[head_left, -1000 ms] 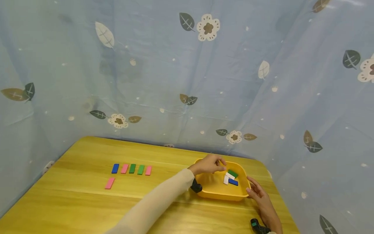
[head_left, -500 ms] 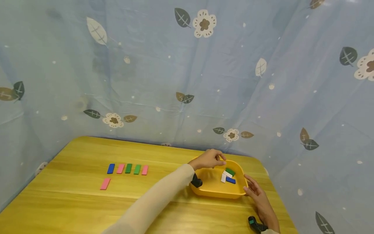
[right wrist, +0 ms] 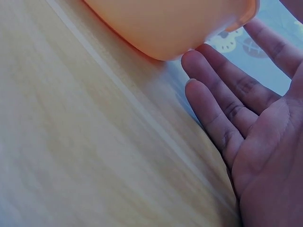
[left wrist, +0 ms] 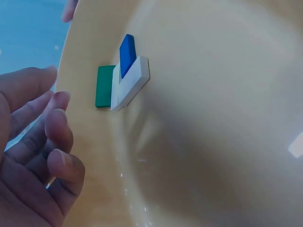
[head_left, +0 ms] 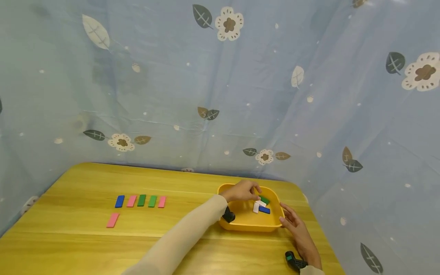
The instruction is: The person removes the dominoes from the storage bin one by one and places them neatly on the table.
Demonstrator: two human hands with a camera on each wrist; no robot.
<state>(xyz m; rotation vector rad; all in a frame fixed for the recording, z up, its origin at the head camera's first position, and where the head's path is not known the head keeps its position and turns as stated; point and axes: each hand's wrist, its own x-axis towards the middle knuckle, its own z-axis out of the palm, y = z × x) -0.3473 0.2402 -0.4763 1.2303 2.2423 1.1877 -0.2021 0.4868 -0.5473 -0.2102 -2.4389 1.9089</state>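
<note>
On the worktop (head_left: 68, 248) sits the tray (head_left: 249, 228), touched by the right hand (head_left: 298, 231), fingers spread. The left hand (head_left: 242, 191), loosely curled, apparently holding nothing, hangs over it. Blocks (left wrist: 105, 87) bunch inside; best steady the tray and pinch an outer one. A cut-off white patch (left wrist: 297, 145) is unclear.

Four flat blocks (left wrist: 132, 84) lie, seemingly touching, inside the yellow tray (head_left: 249, 228).

The place was a curtained-off corner: a wood-grain desk (head_left: 86, 248) stood against a blue curtain (head_left: 154, 95) printed with flowers (head_left: 229, 24) and leaves (head_left: 95, 31), which rose on three sides. Home or workplace could not be told.
</note>
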